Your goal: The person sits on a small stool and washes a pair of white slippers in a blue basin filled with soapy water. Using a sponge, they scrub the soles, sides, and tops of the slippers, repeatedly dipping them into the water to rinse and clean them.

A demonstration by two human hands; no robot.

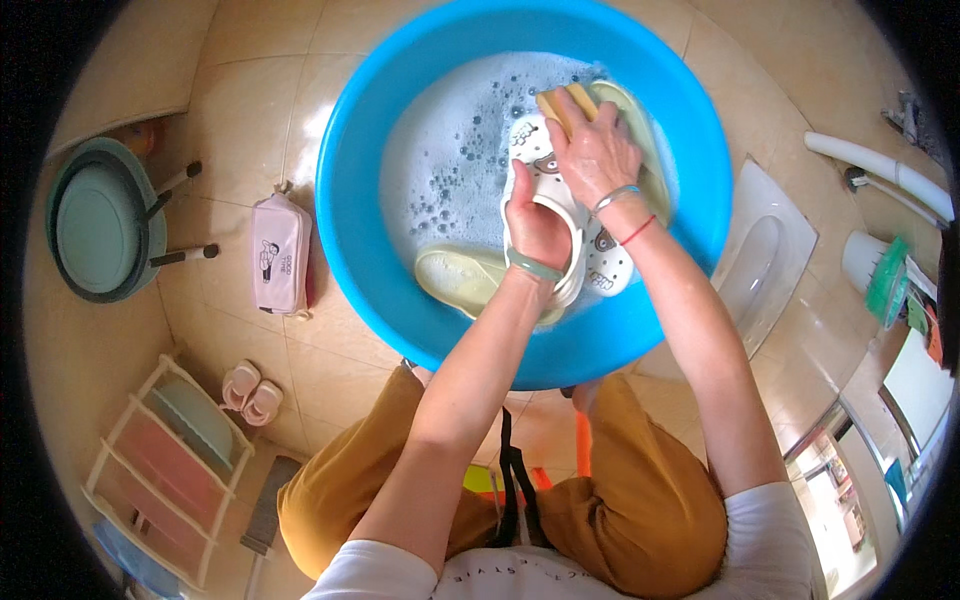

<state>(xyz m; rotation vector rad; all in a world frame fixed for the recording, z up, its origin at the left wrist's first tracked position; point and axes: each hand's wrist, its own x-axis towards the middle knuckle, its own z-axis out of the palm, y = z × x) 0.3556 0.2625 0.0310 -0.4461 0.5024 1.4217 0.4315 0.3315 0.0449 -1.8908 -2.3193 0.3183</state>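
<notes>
Inside a big blue basin (pixel 345 190) of soapy water (pixel 440 130), my left hand (pixel 538 228) grips a white clog (pixel 528 135) printed with a cartoon face, its fingers partly hidden in the foot opening. My right hand (pixel 598 150) is closed on a tan scrubbing block (pixel 572 100), held against the clog's toe; whether it has bristles is hidden. A second white clog (pixel 608 268) lies under my right wrist. Pale green clogs rest in the basin too, one clog (pixel 462 282) near my left forearm and another clog (pixel 650 150) along the right wall.
On the tiled floor, a pink pouch (pixel 281 254) lies left of the basin, near small pink slippers (pixel 250 392). Stacked basins (pixel 105 220) and a rack (pixel 170 460) stand farther left. A squat toilet (pixel 762 260) is to the right, beside a white pipe (pixel 880 175).
</notes>
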